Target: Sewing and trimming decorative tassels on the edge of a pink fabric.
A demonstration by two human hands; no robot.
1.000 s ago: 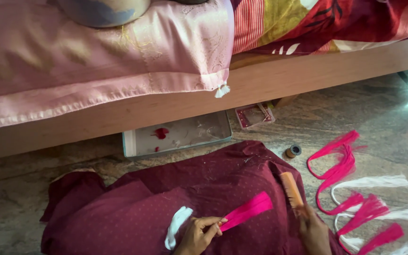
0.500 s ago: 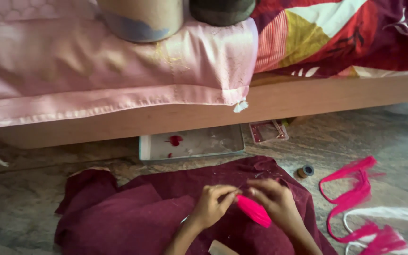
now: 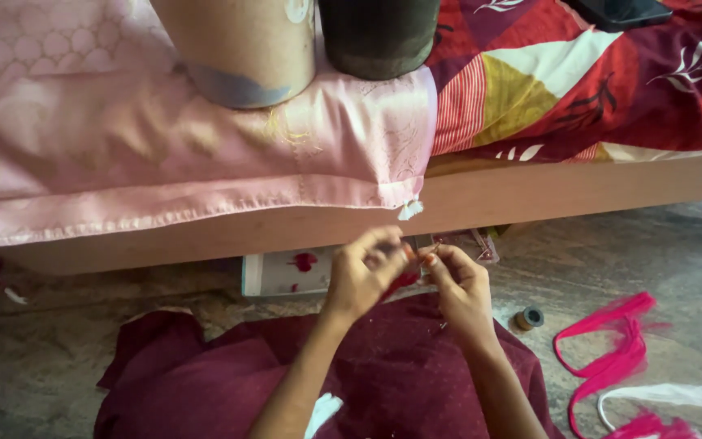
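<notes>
We see both hands raised together above the maroon cloth (image 3: 400, 382) that lies spread on the stone floor (image 3: 58, 358). The left hand (image 3: 365, 272) has its fingers curled shut, pinching a small pink tuft (image 3: 402, 280) that shows just below its fingertips; the right hand (image 3: 461, 289) meets it from the other side, fingertips closed on the same tuft, so the two hands touch at the pinch. How much of the tuft lies inside the grip we cannot tell. Just behind the hands, partly under the wooden bed frame (image 3: 530, 199), a flat white tray (image 3: 278, 272) with red spots rests on the floor. A small thread spool (image 3: 529, 317) stands near the right wrist, and further right, well apart from the hands, loose pink strips (image 3: 611, 358) curl on the floor beside a white strip (image 3: 676, 397). A white scrap (image 3: 322, 409) lies on the cloth by the left forearm. Above, a pink sheet (image 3: 164, 162) hangs over the bed edge, with a patterned red cover (image 3: 595, 81) next to it.
</notes>
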